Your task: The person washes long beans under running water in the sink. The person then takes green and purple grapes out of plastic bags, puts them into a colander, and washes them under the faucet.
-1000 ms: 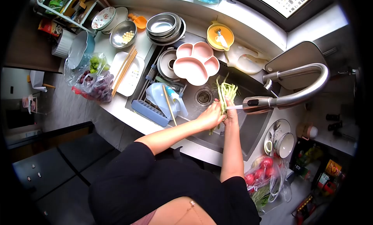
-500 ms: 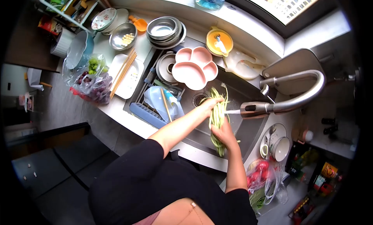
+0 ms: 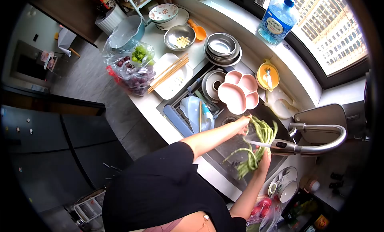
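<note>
A loose bundle of long green beans (image 3: 262, 132) hangs over the dark sink (image 3: 226, 152), some strands dangling to the lower left. My left hand (image 3: 243, 125) is closed on the upper left side of the bundle. Lower down on the right, my right hand (image 3: 264, 158) grips the same beans, its fingers partly hidden by them. Water runs from the metal faucet (image 3: 280, 147) toward the left, onto the beans between my hands.
A pink divided plate (image 3: 236, 94) and a blue rack (image 3: 178, 120) occupy the sink's left part. Steel bowls (image 3: 222, 46), a white tray (image 3: 172, 86) with chopsticks and a bag of grapes (image 3: 138, 74) stand behind. A plate with a bowl (image 3: 287, 191) sits at right.
The view has turned, shifting the scene rightward and bringing more of the window in. My hands have moved farther apart, and the beans have spread from a tight bunch into loose strands.
</note>
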